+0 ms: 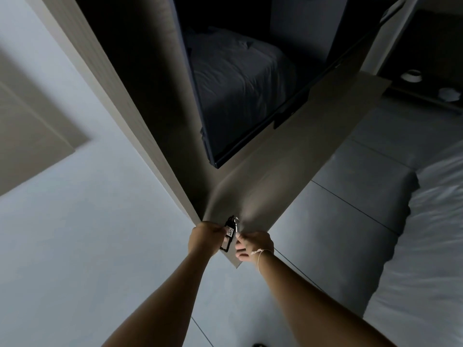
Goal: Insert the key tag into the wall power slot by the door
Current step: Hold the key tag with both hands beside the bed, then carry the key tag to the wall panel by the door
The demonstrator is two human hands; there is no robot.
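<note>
A black rectangular key tag [227, 236] with a white label and a metal key ring at its top hangs between my two hands, low in the middle of the head view. My left hand [205, 237] pinches the tag from the left. My right hand [253, 245], with a thin string band at the wrist, pinches the ring or key end at the tag's upper right. Both hands are held in front of the lower end of a pale wooden wall panel [288, 171]. No wall power slot shows in this view.
A dark mirror or screen [238, 83] on the panel reflects a bed. A white bed [431, 234] lies at the right on grey floor tiles [350, 196]. A white wall [75, 221] fills the left. Small white dishes [411, 76] sit on a dark shelf at upper right.
</note>
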